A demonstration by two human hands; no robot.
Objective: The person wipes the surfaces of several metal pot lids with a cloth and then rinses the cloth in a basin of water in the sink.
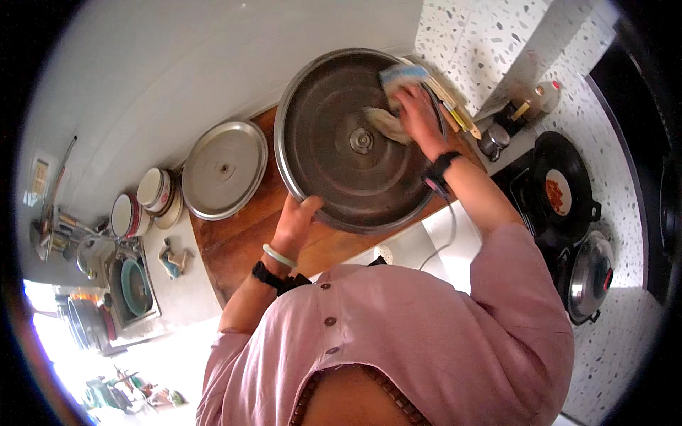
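Observation:
A large round metal lid (330, 154) is tilted up above the wooden board, its dark, ringed face towards me and a small round fitting at its centre. My left hand (294, 221) grips the lower left rim, thumb over the edge. Against the upper right of the lid, my right hand (418, 114) holds a pale cloth with a blue part (402, 75). The cloth and the fingers are blurred, and part of the cloth hangs below the hand across the lid.
Left of the lid, a smaller metal lid (224, 170) lies on the wooden board (234, 250). Enamel bowls (154, 189), a rag (173, 258) and a sink with a green basin (136, 287) are farther left. At right, a wok (578, 160) and a lidded pan (590, 282) stand on the stove.

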